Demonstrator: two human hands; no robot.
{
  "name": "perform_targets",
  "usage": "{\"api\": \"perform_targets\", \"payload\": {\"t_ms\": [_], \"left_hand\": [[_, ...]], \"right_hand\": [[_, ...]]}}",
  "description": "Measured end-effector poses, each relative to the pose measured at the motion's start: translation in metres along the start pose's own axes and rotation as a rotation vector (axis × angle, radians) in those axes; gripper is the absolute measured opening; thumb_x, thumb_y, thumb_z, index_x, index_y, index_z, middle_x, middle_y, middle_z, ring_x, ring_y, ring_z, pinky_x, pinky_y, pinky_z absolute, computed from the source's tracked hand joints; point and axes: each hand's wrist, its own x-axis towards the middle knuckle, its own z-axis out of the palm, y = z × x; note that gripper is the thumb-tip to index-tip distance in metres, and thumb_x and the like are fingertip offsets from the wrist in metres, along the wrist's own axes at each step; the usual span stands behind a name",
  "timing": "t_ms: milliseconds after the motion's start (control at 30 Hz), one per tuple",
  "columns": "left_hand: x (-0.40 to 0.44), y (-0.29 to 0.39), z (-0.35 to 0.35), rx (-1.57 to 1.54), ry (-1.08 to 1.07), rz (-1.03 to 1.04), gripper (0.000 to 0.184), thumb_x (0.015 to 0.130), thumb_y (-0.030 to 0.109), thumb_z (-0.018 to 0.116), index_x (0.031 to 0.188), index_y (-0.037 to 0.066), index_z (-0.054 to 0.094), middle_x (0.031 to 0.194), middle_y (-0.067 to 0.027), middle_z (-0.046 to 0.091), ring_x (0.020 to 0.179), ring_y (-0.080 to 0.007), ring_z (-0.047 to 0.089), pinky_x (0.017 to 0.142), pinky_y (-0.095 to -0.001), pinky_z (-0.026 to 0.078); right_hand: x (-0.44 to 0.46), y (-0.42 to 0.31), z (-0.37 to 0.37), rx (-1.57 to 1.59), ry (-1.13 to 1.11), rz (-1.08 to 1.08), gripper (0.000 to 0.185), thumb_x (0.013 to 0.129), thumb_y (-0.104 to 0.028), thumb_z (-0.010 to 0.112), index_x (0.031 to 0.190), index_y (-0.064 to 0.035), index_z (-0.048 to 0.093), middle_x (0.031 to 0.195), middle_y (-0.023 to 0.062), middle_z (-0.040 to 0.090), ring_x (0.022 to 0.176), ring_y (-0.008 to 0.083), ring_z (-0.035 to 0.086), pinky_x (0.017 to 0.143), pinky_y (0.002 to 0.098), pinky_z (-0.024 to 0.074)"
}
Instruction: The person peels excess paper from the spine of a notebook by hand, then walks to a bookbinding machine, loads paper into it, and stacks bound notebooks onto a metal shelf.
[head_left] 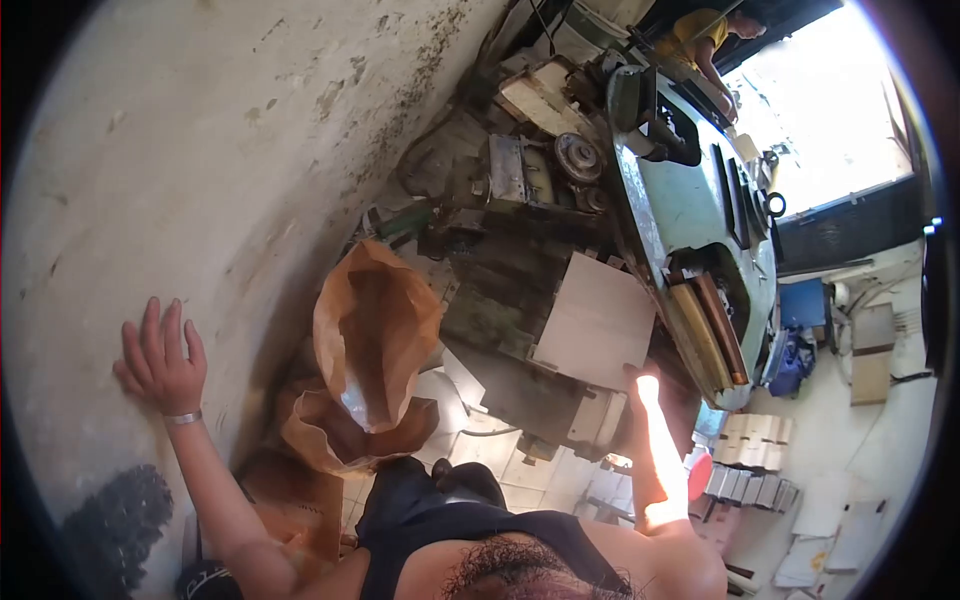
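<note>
A pale, flat, rectangular sheet point(598, 320) is lying just forward-left of the nearer right hand point(640, 376), grip indiscernible, while the wide-spread left hand point(166, 362) is resting against the stained off-white wall point(230, 130).

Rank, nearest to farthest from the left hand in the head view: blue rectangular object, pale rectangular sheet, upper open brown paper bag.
1. Upper open brown paper bag, left of centre.
2. Pale rectangular sheet, by the right hand.
3. Blue rectangular object, far right.

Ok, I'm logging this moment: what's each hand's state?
Left hand: open, spread against the stained whitish wall.
Right hand: at a corner of the pale rectangular sheet; grip cannot be told.
</note>
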Motion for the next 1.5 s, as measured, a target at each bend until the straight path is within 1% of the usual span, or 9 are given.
{"api": "perform_targets", "payload": {"t_ms": [100, 400, 733, 967, 1167, 1333, 1400, 1467, 1500], "left_hand": [[-0.004, 0.004, 0.009, 0.123, 0.007, -0.044, 0.018, 0.098, 0.042, 0.071, 0.114, 0.038, 0.080, 0.135, 0.0169, 0.071, 0.138, -0.0206, 0.056, 0.128, -0.0453, 0.012], [0.000, 0.003, 0.012, 0.200, 0.040, 0.004, 0.009, 0.098, 0.043, 0.072, 0.102, 0.040, 0.079, 0.127, 0.0162, 0.075, 0.138, -0.0238, 0.053, 0.127, -0.0448, 0.019], [0.003, 0.007, 0.022, 0.171, 0.028, 0.000, 0.009, 0.098, 0.043, 0.071, 0.103, 0.041, 0.079, 0.131, 0.0164, 0.074, 0.140, -0.0226, 0.054, 0.126, -0.0410, 0.019], [0.001, 0.008, 0.019, 0.164, -0.030, -0.005, 0.006, 0.097, 0.042, 0.072, 0.098, 0.041, 0.077, 0.130, 0.0180, 0.073, 0.131, -0.0227, 0.060, 0.128, -0.0428, 0.015], [0.005, 0.008, 0.022, 0.168, -0.040, 0.011, 0.005, 0.097, 0.041, 0.072, 0.099, 0.040, 0.076, 0.130, 0.0176, 0.073, 0.125, -0.0227, 0.063, 0.126, -0.0425, 0.020], [0.003, 0.011, 0.020, 0.148, -0.047, 0.019, 0.002, 0.096, 0.036, 0.072, 0.096, 0.035, 0.074, 0.131, 0.0144, 0.073, 0.121, -0.0263, 0.066, 0.104, -0.0450, 0.041], [0.008, 0.008, 0.023, 0.142, -0.046, 0.032, 0.002, 0.096, 0.034, 0.072, 0.095, 0.034, 0.074, 0.132, 0.0133, 0.073, 0.120, -0.0276, 0.067, 0.095, -0.0456, 0.045], [0.012, 0.011, 0.017, 0.139, -0.039, 0.051, 0.003, 0.097, 0.032, 0.072, 0.094, 0.033, 0.074, 0.131, 0.0125, 0.073, 0.119, -0.0286, 0.068, 0.088, -0.0457, 0.048], [0.009, 0.010, 0.019, 0.104, -0.027, 0.040, 0.004, 0.097, 0.032, 0.071, 0.096, 0.033, 0.075, 0.134, 0.0126, 0.072, 0.125, -0.0271, 0.064, 0.100, -0.0447, 0.039]], "right_hand": [[0.009, 0.004, 0.012, -0.176, 0.060, 0.017, 0.044, 0.074, -0.007, 0.070, 0.116, 0.0069, 0.070, 0.103, 0.0265, 0.075, 0.095, 0.0395, 0.074, 0.087, 0.0438, 0.0567], [0.016, -0.076, 0.005, -0.002, 0.026, 0.429, 0.035, 0.072, -0.010, 0.077, 0.101, 0.0080, 0.073, 0.094, 0.0220, 0.078, 0.090, 0.0346, 0.076, 0.084, 0.0420, 0.0568], [0.029, -0.071, 0.021, 0.275, 0.015, 0.579, 0.055, 0.078, -0.016, 0.082, 0.121, 0.0124, 0.064, 0.116, 0.0266, 0.074, 0.106, 0.0358, 0.072, 0.094, 0.0417, 0.0540], [0.015, -0.123, 0.008, -0.169, -0.034, 0.659, 0.058, 0.085, -0.025, 0.079, 0.130, 0.0075, 0.061, 0.124, 0.0307, 0.070, 0.119, 0.0439, 0.068, 0.102, 0.0470, 0.0543], [0.022, -0.033, 0.030, -0.381, -0.138, 0.501, 0.056, 0.087, -0.015, 0.071, 0.135, 0.0085, 0.055, 0.121, 0.0328, 0.071, 0.118, 0.0443, 0.070, 0.101, 0.0467, 0.0566], [0.024, 0.044, 0.035, -0.456, -0.110, 0.398, 0.056, 0.087, -0.007, 0.065, 0.139, 0.0095, 0.051, 0.118, 0.0341, 0.072, 0.116, 0.0440, 0.071, 0.099, 0.0461, 0.0585], [0.020, 0.030, 0.024, -0.484, -0.073, 0.427, 0.047, 0.085, -0.006, 0.066, 0.128, 0.0119, 0.056, 0.112, 0.0325, 0.074, 0.110, 0.0418, 0.075, 0.093, 0.0445, 0.0614], [0.023, 0.134, 0.035, -0.623, 0.207, -0.033, 0.017, 0.088, -0.009, 0.062, 0.091, 0.0068, 0.064, 0.073, 0.0205, 0.069, 0.071, 0.0348, 0.074, 0.068, 0.0442, 0.0608], [0.018, 0.133, 0.036, -0.679, 0.227, -0.080, 0.017, 0.088, -0.008, 0.062, 0.092, 0.0078, 0.064, 0.074, 0.0203, 0.069, 0.071, 0.0335, 0.074, 0.066, 0.0435, 0.0602]]}}
